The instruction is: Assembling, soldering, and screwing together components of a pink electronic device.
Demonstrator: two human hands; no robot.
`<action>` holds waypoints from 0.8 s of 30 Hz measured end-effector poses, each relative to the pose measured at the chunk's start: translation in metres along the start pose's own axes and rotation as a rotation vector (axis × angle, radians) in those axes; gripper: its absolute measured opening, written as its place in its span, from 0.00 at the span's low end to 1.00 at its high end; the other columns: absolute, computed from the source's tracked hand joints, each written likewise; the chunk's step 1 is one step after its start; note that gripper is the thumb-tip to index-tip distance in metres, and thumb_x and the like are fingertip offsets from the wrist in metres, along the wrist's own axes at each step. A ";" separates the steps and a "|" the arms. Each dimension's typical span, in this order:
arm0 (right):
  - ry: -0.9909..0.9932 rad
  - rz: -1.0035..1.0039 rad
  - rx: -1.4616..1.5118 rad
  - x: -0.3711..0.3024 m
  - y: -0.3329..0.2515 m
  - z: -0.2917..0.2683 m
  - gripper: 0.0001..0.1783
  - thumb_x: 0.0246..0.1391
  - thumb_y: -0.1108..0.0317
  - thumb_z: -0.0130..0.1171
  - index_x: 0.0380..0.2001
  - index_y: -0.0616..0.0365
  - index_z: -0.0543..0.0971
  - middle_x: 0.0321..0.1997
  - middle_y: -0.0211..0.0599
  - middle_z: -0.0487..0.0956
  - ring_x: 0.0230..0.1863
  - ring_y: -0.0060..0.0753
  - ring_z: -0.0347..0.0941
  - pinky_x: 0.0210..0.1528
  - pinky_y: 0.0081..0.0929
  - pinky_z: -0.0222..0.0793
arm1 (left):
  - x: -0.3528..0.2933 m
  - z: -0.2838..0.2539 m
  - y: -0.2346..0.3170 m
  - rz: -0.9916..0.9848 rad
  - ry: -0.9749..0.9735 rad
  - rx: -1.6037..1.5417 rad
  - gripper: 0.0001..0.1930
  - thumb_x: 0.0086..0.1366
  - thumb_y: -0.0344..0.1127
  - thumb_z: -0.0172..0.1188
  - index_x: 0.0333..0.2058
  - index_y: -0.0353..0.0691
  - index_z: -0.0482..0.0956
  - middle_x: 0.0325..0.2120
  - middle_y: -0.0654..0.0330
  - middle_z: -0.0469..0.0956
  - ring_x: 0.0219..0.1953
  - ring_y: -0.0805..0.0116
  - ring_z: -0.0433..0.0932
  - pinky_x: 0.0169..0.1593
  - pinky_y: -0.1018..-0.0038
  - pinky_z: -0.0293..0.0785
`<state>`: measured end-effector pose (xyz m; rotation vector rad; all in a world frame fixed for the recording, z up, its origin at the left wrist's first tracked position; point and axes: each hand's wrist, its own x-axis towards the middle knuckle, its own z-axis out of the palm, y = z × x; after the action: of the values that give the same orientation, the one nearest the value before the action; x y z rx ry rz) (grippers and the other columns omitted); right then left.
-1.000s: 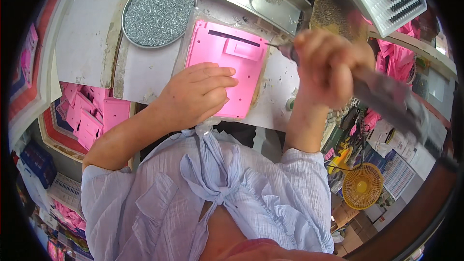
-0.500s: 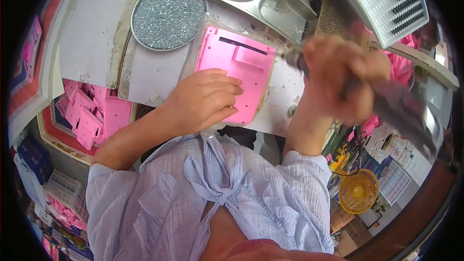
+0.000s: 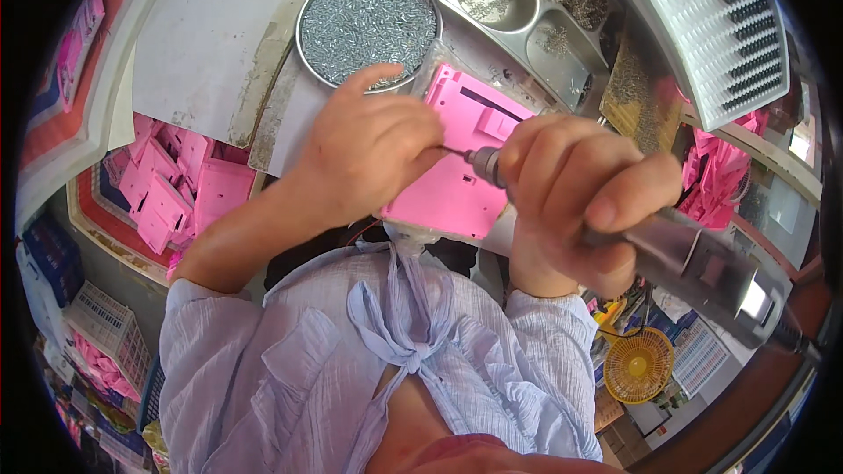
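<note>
My right hand (image 3: pixel 584 193) is closed round a dark electric screwdriver (image 3: pixel 702 268). Its bit points left across a pink plastic panel (image 3: pixel 457 189) lying in front of me, with a slot and small holes. At the bit's tip, my left hand (image 3: pixel 373 149) is bent with thumb and forefinger together, one outer finger sticking out towards the dish. Whatever the pinch holds is too small to make out. Just beyond that hand, a round metal dish (image 3: pixel 369 22) is full of small grey metal pieces.
A steel compartment tray (image 3: pixel 549 31) with small metal parts stands at the back. A white rack with black rows (image 3: pixel 729 35) hangs at upper right. Pink panels fill a bin (image 3: pixel 180 184) at left. A yellow basket (image 3: pixel 639 364) sits at lower right.
The screwdriver has come down and left, so its bit now reaches over the panel. My left hand has lifted off the panel's edge, its thumb and forefinger now beside the bit tip.
</note>
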<state>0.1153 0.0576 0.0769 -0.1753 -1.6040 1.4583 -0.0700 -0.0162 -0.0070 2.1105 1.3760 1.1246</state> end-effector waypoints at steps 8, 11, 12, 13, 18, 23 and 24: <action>0.119 -0.042 -0.012 0.016 0.059 -0.023 0.08 0.66 0.66 0.48 0.43 0.58 0.71 0.16 0.27 0.64 0.18 0.25 0.60 0.23 0.30 0.58 | 0.021 -0.018 -0.065 -0.114 0.036 0.443 0.06 0.54 0.37 0.70 0.30 0.49 0.84 0.40 0.69 0.77 0.49 0.66 0.73 0.58 0.54 0.58; 0.162 0.000 -0.069 0.016 0.060 -0.018 0.04 0.65 0.69 0.50 0.39 0.57 0.69 0.16 0.27 0.64 0.18 0.25 0.60 0.21 0.28 0.55 | 0.019 -0.015 -0.070 -0.156 0.079 0.371 0.04 0.55 0.38 0.70 0.28 0.49 0.84 0.37 0.71 0.78 0.48 0.67 0.73 0.58 0.56 0.58; 0.183 0.015 -0.097 0.015 0.061 -0.016 0.03 0.64 0.70 0.50 0.38 0.57 0.68 0.16 0.28 0.64 0.17 0.24 0.60 0.20 0.27 0.54 | 0.019 -0.016 -0.071 -0.145 0.088 0.373 0.05 0.56 0.38 0.70 0.28 0.48 0.83 0.35 0.71 0.78 0.47 0.67 0.74 0.57 0.58 0.58; 0.187 0.037 -0.166 0.014 0.063 -0.016 0.03 0.64 0.71 0.50 0.37 0.57 0.68 0.16 0.28 0.64 0.17 0.24 0.59 0.19 0.27 0.53 | 0.018 -0.017 -0.073 -0.133 0.098 0.374 0.05 0.56 0.37 0.70 0.28 0.46 0.83 0.34 0.70 0.78 0.45 0.67 0.74 0.55 0.60 0.58; 0.218 0.069 -0.275 0.010 0.071 -0.016 0.04 0.64 0.73 0.50 0.35 0.57 0.67 0.16 0.29 0.65 0.16 0.23 0.58 0.17 0.26 0.50 | 0.019 -0.014 -0.076 -0.103 0.117 0.378 0.06 0.58 0.37 0.69 0.28 0.45 0.81 0.29 0.69 0.77 0.39 0.67 0.74 0.51 0.64 0.58; 0.172 0.046 -0.294 0.009 0.072 -0.023 0.03 0.65 0.71 0.50 0.39 0.58 0.69 0.16 0.28 0.65 0.16 0.23 0.59 0.18 0.26 0.50 | 0.021 -0.010 -0.075 -0.156 0.041 0.408 0.08 0.57 0.42 0.69 0.30 0.47 0.80 0.30 0.68 0.77 0.40 0.65 0.74 0.52 0.60 0.61; 0.168 0.030 -0.267 0.009 0.070 -0.024 0.05 0.66 0.70 0.50 0.40 0.59 0.70 0.16 0.28 0.64 0.17 0.23 0.59 0.18 0.26 0.51 | 0.022 -0.011 -0.075 -0.151 0.024 0.422 0.08 0.57 0.41 0.69 0.30 0.47 0.80 0.30 0.68 0.76 0.40 0.64 0.74 0.52 0.60 0.61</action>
<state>0.0946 0.1008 0.0193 -0.4647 -1.6569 1.2132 -0.1183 0.0357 -0.0417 2.2221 1.8837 0.8586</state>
